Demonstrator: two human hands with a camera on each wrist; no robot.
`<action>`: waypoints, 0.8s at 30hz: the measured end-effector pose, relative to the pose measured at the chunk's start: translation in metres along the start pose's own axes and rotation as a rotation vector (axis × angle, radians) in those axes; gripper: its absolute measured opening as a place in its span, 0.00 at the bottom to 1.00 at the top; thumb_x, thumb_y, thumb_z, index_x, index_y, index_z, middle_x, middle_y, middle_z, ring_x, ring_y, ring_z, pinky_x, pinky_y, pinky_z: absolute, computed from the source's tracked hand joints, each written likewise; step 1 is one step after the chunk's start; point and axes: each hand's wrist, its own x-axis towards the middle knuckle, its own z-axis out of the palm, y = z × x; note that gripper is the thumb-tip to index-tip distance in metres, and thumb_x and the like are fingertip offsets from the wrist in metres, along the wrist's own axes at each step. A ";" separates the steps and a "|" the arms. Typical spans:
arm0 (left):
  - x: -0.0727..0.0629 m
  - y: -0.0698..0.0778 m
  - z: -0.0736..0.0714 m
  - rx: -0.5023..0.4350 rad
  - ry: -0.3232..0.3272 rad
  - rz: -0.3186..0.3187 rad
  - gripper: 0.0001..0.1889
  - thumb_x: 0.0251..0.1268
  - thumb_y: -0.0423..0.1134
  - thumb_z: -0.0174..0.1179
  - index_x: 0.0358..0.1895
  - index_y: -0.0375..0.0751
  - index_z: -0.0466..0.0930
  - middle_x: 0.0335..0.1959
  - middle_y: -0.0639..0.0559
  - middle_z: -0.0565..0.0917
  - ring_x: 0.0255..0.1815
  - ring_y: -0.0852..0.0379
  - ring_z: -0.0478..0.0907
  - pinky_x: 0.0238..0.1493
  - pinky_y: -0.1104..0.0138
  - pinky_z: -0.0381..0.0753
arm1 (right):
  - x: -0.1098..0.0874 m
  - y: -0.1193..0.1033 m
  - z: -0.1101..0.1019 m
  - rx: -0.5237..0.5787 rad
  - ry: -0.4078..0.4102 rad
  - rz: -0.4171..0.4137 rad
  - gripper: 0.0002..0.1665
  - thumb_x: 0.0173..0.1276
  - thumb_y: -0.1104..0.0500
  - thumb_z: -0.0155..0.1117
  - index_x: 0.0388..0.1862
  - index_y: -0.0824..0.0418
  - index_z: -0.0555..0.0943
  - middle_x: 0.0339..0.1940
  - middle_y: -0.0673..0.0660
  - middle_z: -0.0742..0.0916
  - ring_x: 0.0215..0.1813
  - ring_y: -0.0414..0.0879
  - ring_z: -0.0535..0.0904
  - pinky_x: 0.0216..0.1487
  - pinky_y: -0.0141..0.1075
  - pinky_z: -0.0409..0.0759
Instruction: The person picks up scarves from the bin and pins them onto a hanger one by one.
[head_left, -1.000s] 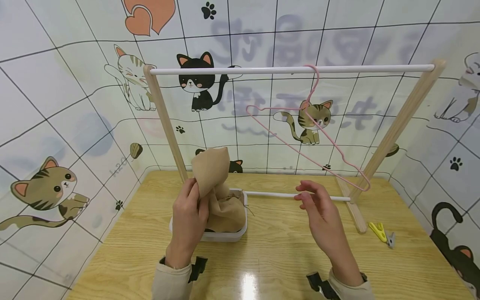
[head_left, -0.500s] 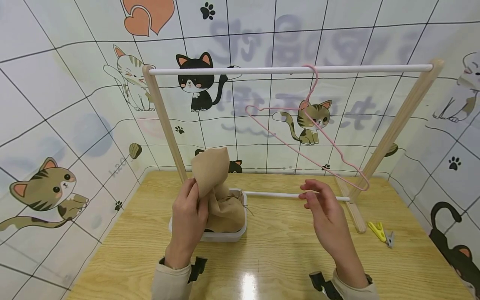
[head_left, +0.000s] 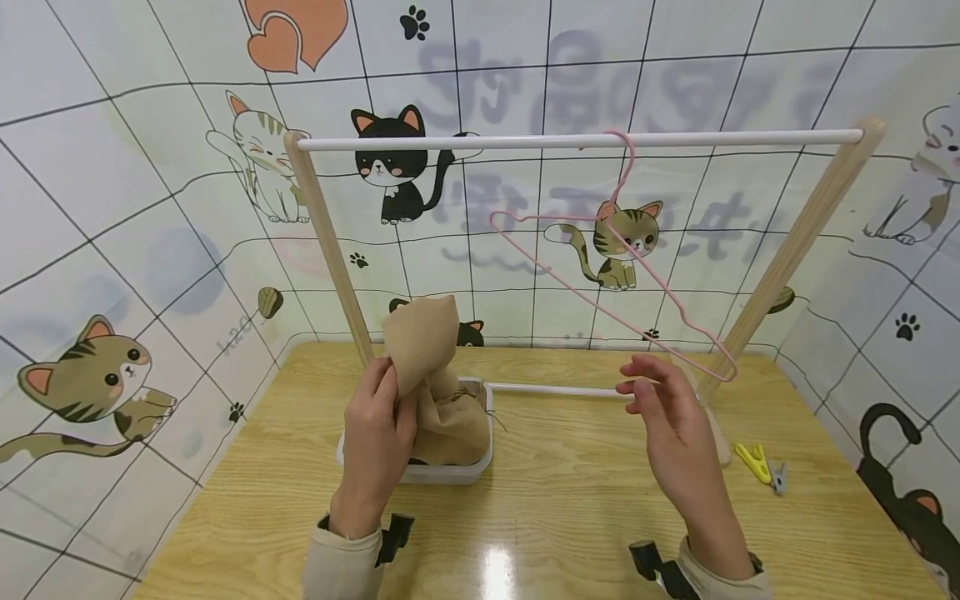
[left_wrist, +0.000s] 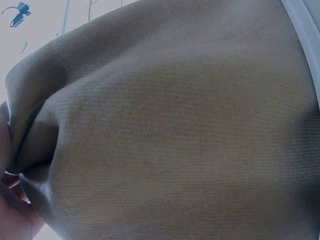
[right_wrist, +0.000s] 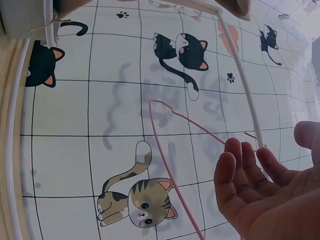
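My left hand (head_left: 378, 442) grips a bunched tan cloth piece (head_left: 423, 337), its upper part raised above a white plastic bin (head_left: 450, 477). More of the same cloth fills the bin, with a few loose threads at its right side. In the left wrist view the woven cloth (left_wrist: 175, 125) covers most of the picture, the thumb and fingers at its left edge. My right hand (head_left: 678, 442) hovers over the table with relaxed, slightly bent fingers, holding nothing. Behind it a pink hanger (head_left: 607, 212) hangs from the rack's bar; the hand overlaps the lower white bar in the head view.
A rack with a white top bar (head_left: 465, 142) and wooden legs (head_left: 798, 242) stands across the back of the wooden table (head_left: 555, 500). A yellow clip (head_left: 755, 463) and a grey clip (head_left: 778, 479) lie at the right. Cat-print sheeting surrounds the table.
My right hand has shifted to the right, still holding nothing. The left hand and the tan cloth have stayed in place.
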 end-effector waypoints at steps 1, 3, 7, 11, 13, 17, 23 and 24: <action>0.000 0.000 0.000 0.001 -0.002 -0.001 0.08 0.66 0.22 0.62 0.46 0.30 0.81 0.45 0.39 0.80 0.41 0.43 0.82 0.41 0.53 0.87 | 0.000 0.000 -0.001 0.000 0.004 -0.002 0.19 0.84 0.62 0.45 0.68 0.65 0.71 0.55 0.47 0.81 0.52 0.41 0.81 0.49 0.24 0.78; 0.000 0.000 0.000 0.003 -0.004 -0.002 0.08 0.66 0.22 0.62 0.46 0.30 0.81 0.44 0.39 0.80 0.41 0.43 0.82 0.41 0.53 0.87 | 0.000 -0.001 -0.003 0.000 0.012 -0.004 0.19 0.84 0.62 0.45 0.68 0.65 0.71 0.56 0.48 0.81 0.53 0.41 0.81 0.49 0.24 0.79; -0.001 0.000 0.000 0.004 -0.006 -0.003 0.08 0.66 0.22 0.63 0.46 0.30 0.80 0.44 0.39 0.80 0.40 0.43 0.82 0.40 0.53 0.87 | 0.000 -0.002 -0.007 -0.012 0.023 -0.003 0.18 0.84 0.63 0.45 0.67 0.65 0.71 0.56 0.48 0.81 0.53 0.41 0.80 0.49 0.24 0.79; -0.001 0.000 0.001 0.003 -0.004 -0.003 0.09 0.64 0.22 0.64 0.46 0.29 0.80 0.44 0.39 0.80 0.41 0.43 0.82 0.41 0.53 0.87 | 0.000 -0.004 -0.011 -0.022 0.038 0.003 0.18 0.84 0.63 0.45 0.67 0.66 0.71 0.55 0.47 0.81 0.53 0.40 0.80 0.49 0.23 0.79; -0.001 0.000 0.001 0.003 -0.004 -0.004 0.09 0.64 0.22 0.64 0.46 0.29 0.81 0.44 0.39 0.80 0.41 0.43 0.82 0.41 0.53 0.87 | 0.000 -0.004 -0.013 -0.022 0.046 0.004 0.19 0.84 0.63 0.45 0.68 0.66 0.71 0.55 0.47 0.81 0.53 0.40 0.80 0.49 0.23 0.79; -0.001 0.000 0.001 0.006 -0.006 -0.003 0.10 0.64 0.21 0.64 0.47 0.29 0.80 0.45 0.39 0.80 0.41 0.43 0.82 0.41 0.53 0.87 | 0.000 -0.006 -0.016 -0.017 0.060 -0.001 0.19 0.84 0.63 0.44 0.68 0.67 0.71 0.55 0.47 0.81 0.53 0.40 0.80 0.49 0.23 0.79; -0.001 -0.001 0.001 0.003 0.000 0.006 0.10 0.64 0.21 0.64 0.46 0.30 0.80 0.44 0.39 0.80 0.39 0.44 0.82 0.39 0.54 0.87 | 0.001 -0.007 -0.021 -0.019 0.086 -0.005 0.18 0.84 0.64 0.44 0.67 0.68 0.71 0.55 0.49 0.81 0.53 0.40 0.81 0.49 0.23 0.79; -0.001 -0.001 0.001 0.003 0.000 0.007 0.10 0.64 0.21 0.64 0.46 0.30 0.80 0.44 0.39 0.80 0.39 0.43 0.82 0.39 0.54 0.87 | 0.001 -0.007 -0.022 -0.021 0.090 -0.007 0.18 0.84 0.64 0.43 0.66 0.68 0.71 0.56 0.49 0.81 0.53 0.40 0.81 0.49 0.23 0.79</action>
